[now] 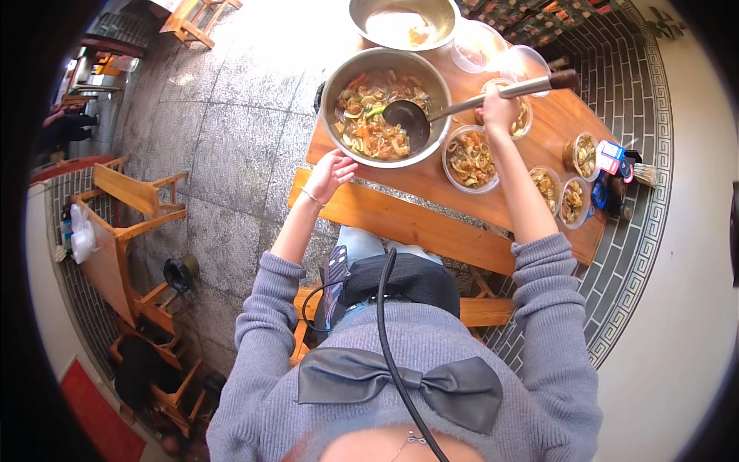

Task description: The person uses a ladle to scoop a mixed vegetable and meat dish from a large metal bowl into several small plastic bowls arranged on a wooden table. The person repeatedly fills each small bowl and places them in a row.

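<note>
My right hand [499, 111] is closed around the metal handle of a ladle [407, 123], whose dark bowl rests in the food inside a large steel bowl [444, 118]. That food is a mix of noodles, vegetables and chunks in sauce. At the bowl's near left rim is my left hand [333, 173], palm up with fingers spread; whether they touch the rim I cannot tell. A round plastic tub of the same food [471, 160] stands right of the bowl, and another filled tub [522, 118] is partly behind my right hand.
Several smaller filled tubs [573, 202] stand at the table's right end, by packets and a toothpick holder [644, 173]. A second steel bowl [404, 40] and transparent tubs [478, 47] are at the far side. A wooden bench [404, 215] runs along the near edge; a brick wall is at right.
</note>
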Demonstrator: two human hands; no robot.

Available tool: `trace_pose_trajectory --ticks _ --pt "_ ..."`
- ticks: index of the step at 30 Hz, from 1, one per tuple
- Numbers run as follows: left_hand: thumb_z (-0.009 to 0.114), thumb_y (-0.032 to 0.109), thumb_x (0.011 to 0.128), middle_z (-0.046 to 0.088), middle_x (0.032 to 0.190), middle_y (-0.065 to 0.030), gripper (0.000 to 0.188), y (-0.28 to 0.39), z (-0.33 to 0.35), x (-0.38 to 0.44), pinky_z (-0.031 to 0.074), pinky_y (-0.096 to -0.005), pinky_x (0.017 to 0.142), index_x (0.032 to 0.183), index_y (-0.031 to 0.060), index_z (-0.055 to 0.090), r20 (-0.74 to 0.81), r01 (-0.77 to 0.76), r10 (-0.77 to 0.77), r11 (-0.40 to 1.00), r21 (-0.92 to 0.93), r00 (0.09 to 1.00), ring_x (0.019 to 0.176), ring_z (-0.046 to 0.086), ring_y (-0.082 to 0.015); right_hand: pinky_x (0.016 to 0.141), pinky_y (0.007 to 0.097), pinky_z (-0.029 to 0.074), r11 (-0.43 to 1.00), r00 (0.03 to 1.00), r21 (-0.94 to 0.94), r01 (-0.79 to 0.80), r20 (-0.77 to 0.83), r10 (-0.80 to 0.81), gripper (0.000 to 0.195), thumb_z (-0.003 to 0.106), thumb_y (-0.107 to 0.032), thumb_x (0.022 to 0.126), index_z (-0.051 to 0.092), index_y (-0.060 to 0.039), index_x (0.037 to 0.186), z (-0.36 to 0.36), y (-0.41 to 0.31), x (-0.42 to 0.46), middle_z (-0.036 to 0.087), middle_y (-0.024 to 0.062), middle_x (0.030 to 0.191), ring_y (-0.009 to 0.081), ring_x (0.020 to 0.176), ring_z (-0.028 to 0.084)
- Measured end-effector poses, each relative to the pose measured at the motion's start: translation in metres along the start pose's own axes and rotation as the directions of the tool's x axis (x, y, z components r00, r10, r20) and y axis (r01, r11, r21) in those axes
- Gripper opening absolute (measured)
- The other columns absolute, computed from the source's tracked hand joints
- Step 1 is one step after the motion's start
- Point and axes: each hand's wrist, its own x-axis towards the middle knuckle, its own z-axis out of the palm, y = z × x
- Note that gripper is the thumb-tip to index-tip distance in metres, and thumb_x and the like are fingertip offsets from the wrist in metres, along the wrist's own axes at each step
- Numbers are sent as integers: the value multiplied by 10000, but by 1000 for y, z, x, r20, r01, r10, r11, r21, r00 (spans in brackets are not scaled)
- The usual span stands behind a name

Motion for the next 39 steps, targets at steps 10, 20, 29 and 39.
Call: trace_pose_trajectory --ticks 10,20,29,39 --pt "388 217 836 398 1172 -198 480 8 -12 -3 396 -341 864 1236 -3 240 51 26 -28 999 47 998 1028 480 -274 300 197 352 774 803 422 -472 -156 575 207 471 -178 743 462 14 665 -49 66 -14 489 87 527 129 361 445" --pt "374 231 849 391 1189 -198 467 6 -8 -10 387 -350 877 1238 8 243 31 12 -14 997 81 999 1045 472 -278 316 159 345 710 771 549 -441 -173 613 184 466 -191 728 499 -18 675 -74 53 -20 535 82 543 117 377 462" --pt "364 239 850 430 1180 -169 415 -15 -6 0 384 -352 871 1203 40 279 7 87 -87 994 72 996 1054 466 -269 282 166 308 774 849 569 -279 -230 476 188 456 -167 744 490 -9 648 -202 61 -14 502 68 506 114 353 444" --pt "384 226 832 449 1172 -156 361 -41 27 6 386 -348 863 1137 42 322 -2 197 -198 975 101 980 1035 481 -254 317 181 339 946 899 315 78 -432 70 160 448 -105 770 473 9 661 -223 61 -40 507 83 541 100 344 428"
